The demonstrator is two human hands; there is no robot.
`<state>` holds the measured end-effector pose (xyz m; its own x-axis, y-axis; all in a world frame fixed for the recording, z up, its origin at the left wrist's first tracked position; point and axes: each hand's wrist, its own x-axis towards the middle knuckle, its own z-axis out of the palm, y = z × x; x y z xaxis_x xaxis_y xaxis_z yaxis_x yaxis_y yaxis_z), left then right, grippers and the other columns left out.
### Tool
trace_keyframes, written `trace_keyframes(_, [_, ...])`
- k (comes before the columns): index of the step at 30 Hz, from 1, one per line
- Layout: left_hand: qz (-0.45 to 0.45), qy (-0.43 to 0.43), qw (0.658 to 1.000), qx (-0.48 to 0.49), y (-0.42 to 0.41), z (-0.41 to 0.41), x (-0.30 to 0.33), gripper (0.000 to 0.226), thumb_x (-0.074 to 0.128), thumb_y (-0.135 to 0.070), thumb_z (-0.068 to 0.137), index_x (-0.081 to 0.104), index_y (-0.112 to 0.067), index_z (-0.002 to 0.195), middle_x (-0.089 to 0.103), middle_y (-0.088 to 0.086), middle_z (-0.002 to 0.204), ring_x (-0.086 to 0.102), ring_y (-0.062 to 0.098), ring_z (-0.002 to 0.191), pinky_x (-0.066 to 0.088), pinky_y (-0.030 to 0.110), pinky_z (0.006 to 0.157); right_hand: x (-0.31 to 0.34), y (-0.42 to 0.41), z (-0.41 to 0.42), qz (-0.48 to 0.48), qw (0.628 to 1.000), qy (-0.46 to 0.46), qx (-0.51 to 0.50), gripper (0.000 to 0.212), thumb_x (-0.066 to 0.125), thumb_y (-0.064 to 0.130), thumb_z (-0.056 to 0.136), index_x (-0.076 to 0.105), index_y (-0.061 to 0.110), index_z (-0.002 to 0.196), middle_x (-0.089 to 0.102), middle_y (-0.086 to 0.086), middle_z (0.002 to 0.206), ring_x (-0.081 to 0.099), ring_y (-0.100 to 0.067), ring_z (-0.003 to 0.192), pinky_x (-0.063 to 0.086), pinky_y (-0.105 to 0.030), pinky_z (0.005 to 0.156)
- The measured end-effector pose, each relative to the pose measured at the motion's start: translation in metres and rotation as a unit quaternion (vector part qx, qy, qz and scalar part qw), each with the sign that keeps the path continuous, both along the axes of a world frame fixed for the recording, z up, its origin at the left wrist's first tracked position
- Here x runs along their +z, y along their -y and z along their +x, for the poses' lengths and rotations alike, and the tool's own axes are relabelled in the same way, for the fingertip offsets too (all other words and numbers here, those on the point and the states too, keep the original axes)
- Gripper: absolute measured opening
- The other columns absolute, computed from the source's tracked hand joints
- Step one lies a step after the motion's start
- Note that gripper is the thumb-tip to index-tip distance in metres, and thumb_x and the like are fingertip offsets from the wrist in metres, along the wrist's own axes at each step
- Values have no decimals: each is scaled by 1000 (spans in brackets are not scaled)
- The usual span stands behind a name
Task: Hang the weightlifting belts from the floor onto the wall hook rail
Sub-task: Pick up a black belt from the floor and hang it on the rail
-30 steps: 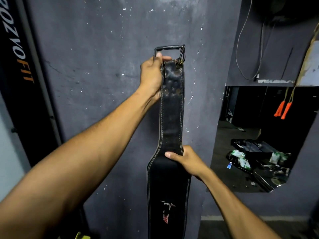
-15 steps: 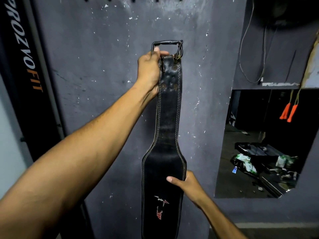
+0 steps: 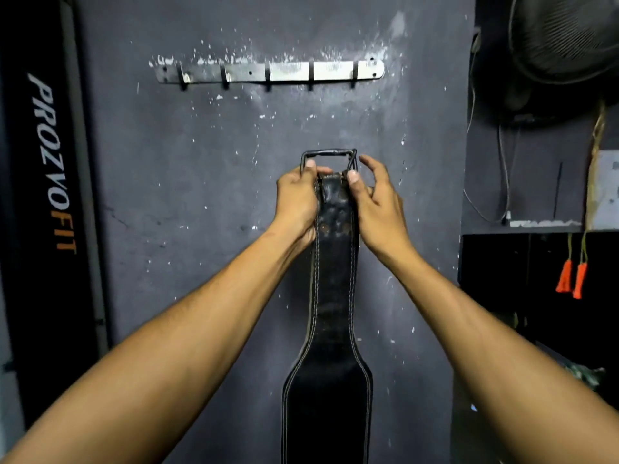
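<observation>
So far nothing hangs on the hook rail [image 3: 268,72]: its five dark hooks all show bare against the grey wall [image 3: 187,182]. One black leather belt [image 3: 331,296] is off the floor and held upright in front of the wall, well below the rail, its wide padded part drooping out of the bottom of the view. The left hand [image 3: 296,199] grips the top of the strap, fingers curled round the left side of the metal buckle [image 3: 328,159]. The right hand [image 3: 375,199] pinches the right edge of the strap just under the buckle with its thumb, while its other fingers are spread and only half curled. The buckle's frame stands open at the top, so my judgement is that the remaining step for this belt is to raise it and slip that frame over a hook. Whether other belts wait on the floor cannot be told, since the floor is out of view. No container shows; the nearest thing to one is the rail, which holds nothing
</observation>
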<state>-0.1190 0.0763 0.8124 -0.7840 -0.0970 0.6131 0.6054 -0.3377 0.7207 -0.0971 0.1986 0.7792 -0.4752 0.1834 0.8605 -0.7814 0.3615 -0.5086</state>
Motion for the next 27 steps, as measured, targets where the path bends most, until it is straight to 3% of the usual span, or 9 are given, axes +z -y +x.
trace_keyframes(3, [-22,-13,1000,8,-15,-13,13,38,40,-24,111,66,-7,88,69,28,90,67,33,81,59,51,84,16,-3,-28,-1,995,-75,-68,42,55,35,106,55,21,145,74,-12,88,66,-20,76,54,-40,81])
trace_keyframes(6, [-52,-42,997,47,-29,-29,35,48,45,-38,107,67,1,88,73,34,98,72,42,88,58,62,91,35,-16,-57,-39,989,-116,-82,46,58,35,104,57,20,147,57,-4,64,49,-16,60,50,-40,66])
trace_keyframes(8, [-100,-84,984,120,-37,-46,52,61,46,-57,97,65,-5,72,75,19,79,71,40,75,61,51,81,56,-26,-70,-53,988,-127,-72,47,59,35,103,56,20,148,49,-1,60,43,-14,58,47,-39,63])
trace_keyframes(10, [-151,-129,965,172,-40,-51,71,61,39,-54,103,48,-15,56,56,-9,52,52,20,56,46,32,66,80,-34,-77,-50,987,-142,-62,49,59,33,103,54,19,150,60,-7,65,49,-18,59,50,-43,68])
trace_keyframes(13, [-202,-156,940,228,-47,-52,105,64,32,-41,111,41,-19,52,43,-11,42,39,9,50,31,29,57,123,-47,-90,-20,984,-170,-58,51,56,33,104,48,22,153,60,-7,62,48,-19,60,51,-45,70])
trace_keyframes(16, [-222,-147,933,243,-51,-64,151,63,31,-45,110,55,-11,62,61,2,62,57,23,62,48,34,65,167,-57,-104,-4,981,-175,-79,51,57,31,104,49,19,153,62,2,64,52,-18,64,51,-39,75])
trace_keyframes(19, [-234,-103,940,227,-57,-81,189,61,34,-48,108,70,1,103,75,24,105,73,37,96,59,48,90,203,-67,-118,19,980,-158,-116,44,58,31,103,58,17,145,79,-12,106,69,-29,96,50,-37,90])
trace_keyframes(23, [-230,-29,960,157,-63,-89,198,42,34,-38,109,62,-12,93,65,5,65,61,24,52,52,29,49,221,-72,-135,60,979,-143,-131,26,58,32,102,69,15,119,77,-10,109,67,-31,99,46,-31,79])
trace_keyframes(27, [-265,-12,950,165,-64,-90,179,42,36,-39,110,60,-13,90,63,6,69,61,21,52,57,34,48,193,-79,-136,74,981,-143,-103,29,60,31,101,67,24,128,79,-3,100,73,-23,96,56,-36,85])
